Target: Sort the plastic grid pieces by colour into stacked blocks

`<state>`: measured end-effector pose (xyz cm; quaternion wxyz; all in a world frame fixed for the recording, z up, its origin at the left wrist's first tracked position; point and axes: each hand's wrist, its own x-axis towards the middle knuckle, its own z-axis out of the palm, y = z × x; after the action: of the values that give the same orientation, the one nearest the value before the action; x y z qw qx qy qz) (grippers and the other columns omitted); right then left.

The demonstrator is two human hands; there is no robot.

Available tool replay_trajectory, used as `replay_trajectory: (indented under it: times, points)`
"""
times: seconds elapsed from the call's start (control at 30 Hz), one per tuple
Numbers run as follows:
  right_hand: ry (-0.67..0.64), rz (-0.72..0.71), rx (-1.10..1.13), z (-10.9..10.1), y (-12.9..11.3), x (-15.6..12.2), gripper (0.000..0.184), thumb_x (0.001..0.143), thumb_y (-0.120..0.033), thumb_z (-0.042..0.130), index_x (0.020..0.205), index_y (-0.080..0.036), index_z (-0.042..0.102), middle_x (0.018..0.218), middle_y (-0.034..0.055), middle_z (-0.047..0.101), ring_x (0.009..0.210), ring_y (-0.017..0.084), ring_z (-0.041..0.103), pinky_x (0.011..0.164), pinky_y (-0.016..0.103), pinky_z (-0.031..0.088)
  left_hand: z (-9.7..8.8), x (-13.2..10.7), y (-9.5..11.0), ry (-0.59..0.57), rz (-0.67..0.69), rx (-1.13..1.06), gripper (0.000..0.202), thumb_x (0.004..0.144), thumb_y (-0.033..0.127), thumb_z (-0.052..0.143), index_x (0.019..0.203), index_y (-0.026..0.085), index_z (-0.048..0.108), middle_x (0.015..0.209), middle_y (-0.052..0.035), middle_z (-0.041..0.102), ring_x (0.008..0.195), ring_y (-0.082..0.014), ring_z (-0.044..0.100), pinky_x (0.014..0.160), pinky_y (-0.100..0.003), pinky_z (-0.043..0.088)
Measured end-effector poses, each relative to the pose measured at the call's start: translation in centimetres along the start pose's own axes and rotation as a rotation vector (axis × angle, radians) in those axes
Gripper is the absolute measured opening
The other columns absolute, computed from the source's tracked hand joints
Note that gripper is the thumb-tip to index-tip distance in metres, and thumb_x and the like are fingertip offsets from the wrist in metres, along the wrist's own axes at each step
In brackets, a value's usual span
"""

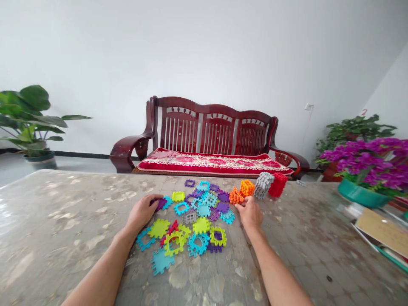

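Interlocking plastic tiles with toothed edges lie in a loose spread on the table, among them a lime tile [159, 228], a light-blue tile [162, 260] and a grey window tile [190, 218]. At the spread's left edge, my left hand [143, 212] has its fingers closed around the side of a purple tile [161, 204]. On the right, my right hand [251, 213] pinches the lower edge of a stack of orange triangular tiles [236, 196]. Behind it stand an orange square stack [247, 188], a grey stack [263, 185] and a red stack [278, 185].
The table [79, 221] has a glossy patterned cover. Purple flowers in a teal pot [363, 193] and a pile of papers [384, 229] occupy its right side. Beyond the far edge is a wooden bench [204, 131]; a potted plant [38, 123] stands left.
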<state>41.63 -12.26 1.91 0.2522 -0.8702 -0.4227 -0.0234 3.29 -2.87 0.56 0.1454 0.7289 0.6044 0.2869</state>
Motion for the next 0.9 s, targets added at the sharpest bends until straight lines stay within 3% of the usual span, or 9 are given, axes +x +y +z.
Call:
replay_trajectory:
  times: [0.2, 0.3, 0.47, 0.9]
  points:
    - [0.074, -0.056, 0.197, 0.2, 0.8, -0.6, 0.040, 0.077, -0.030, 0.069, 0.114, -0.020, 0.055, 0.093, 0.0031, 0.073, 0.087, 0.022, 0.066, 0.069, 0.029, 0.041, -0.2, 0.0, 0.3, -0.015, -0.004, 0.005, 0.038, 0.081, 0.030, 0.045, 0.107, 0.023, 0.073, 0.111, -0.0032, 0.074, 0.102, -0.0213, 0.067, 0.093, -0.030, 0.048]
    - [0.176, -0.196, 0.250, 0.4, 1.2, -0.7, 0.042, 0.078, -0.022, 0.064, 0.118, -0.020, 0.055, 0.103, 0.0044, 0.070, 0.091, 0.021, 0.064, 0.077, 0.030, 0.043, -0.2, -0.1, 0.3, -0.001, 0.002, -0.001, 0.037, 0.081, 0.030, 0.046, 0.105, 0.024, 0.073, 0.110, -0.0025, 0.075, 0.101, -0.0212, 0.067, 0.092, -0.030, 0.049]
    - [0.295, -0.443, 0.146, 0.6, 1.8, -0.4, 0.039, 0.079, -0.013, 0.055, 0.117, -0.022, 0.062, 0.114, 0.0082, 0.063, 0.104, 0.023, 0.057, 0.089, 0.034, 0.042, -0.2, -0.2, 0.3, -0.002, -0.003, -0.002, 0.036, 0.081, 0.030, 0.046, 0.105, 0.025, 0.073, 0.109, -0.0021, 0.075, 0.102, -0.0212, 0.067, 0.092, -0.030, 0.049]
    - [0.287, -0.561, 0.078, 0.7, 2.3, 0.4, 0.033, 0.085, -0.012, 0.051, 0.110, -0.023, 0.068, 0.112, 0.0061, 0.064, 0.100, 0.019, 0.058, 0.088, 0.031, 0.043, -0.2, -0.1, 0.3, -0.010, -0.006, -0.009, 0.036, 0.081, 0.032, 0.046, 0.104, 0.023, 0.073, 0.108, -0.0026, 0.075, 0.101, -0.0218, 0.067, 0.093, -0.030, 0.048]
